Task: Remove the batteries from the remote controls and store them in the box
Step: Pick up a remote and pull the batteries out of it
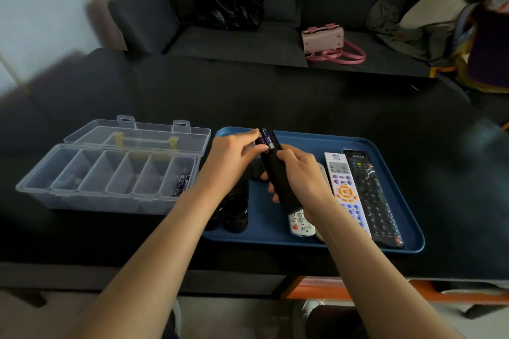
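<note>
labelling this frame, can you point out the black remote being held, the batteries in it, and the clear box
black remote point(278, 176), head view, on its bare back below the battery bay
batteries point(265, 138), head view, on the purple battery casing
clear box point(91, 192), head view, on its front wall

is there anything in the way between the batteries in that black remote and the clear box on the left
Nothing visible. The batteries sit exposed in the black remote, the left hand already pinching one. The clear box stands open left of the blue tray, bare tabletop between.
</note>
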